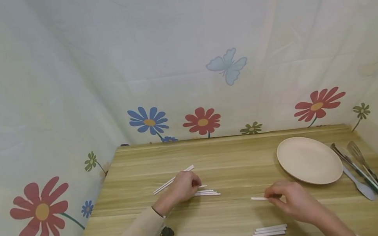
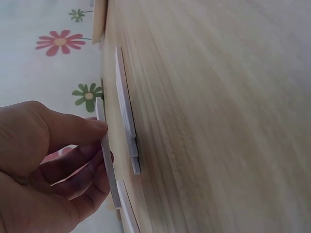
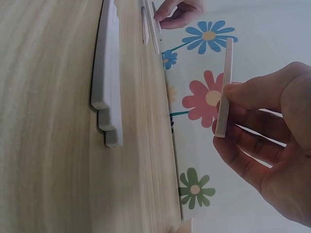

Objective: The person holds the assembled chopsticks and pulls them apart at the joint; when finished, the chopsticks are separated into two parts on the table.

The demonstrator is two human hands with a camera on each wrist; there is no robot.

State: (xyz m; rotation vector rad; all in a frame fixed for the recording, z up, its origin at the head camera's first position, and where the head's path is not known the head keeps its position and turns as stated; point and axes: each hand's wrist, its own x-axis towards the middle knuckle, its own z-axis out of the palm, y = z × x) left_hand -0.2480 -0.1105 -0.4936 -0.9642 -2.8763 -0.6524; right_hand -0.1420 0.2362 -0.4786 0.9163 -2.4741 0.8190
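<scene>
My left hand hovers low over the left half of the table and pinches a slim white stick between thumb and fingers. Just under and beside that hand lie several white sticks in a bunch. Behind its wrist, longer white sticks lie slantwise, partly covered by the hand. Right of centre, my right hand holds a short white stick above the table, gripped by thumb and fingertips. In front of it, three short white sticks lie side by side on the wood.
A round beige plate stands at the back right. Beside it are a light spoon, a fork and other long utensils with dark parts. A flower-printed curtain hangs behind the wooden table and along its sides.
</scene>
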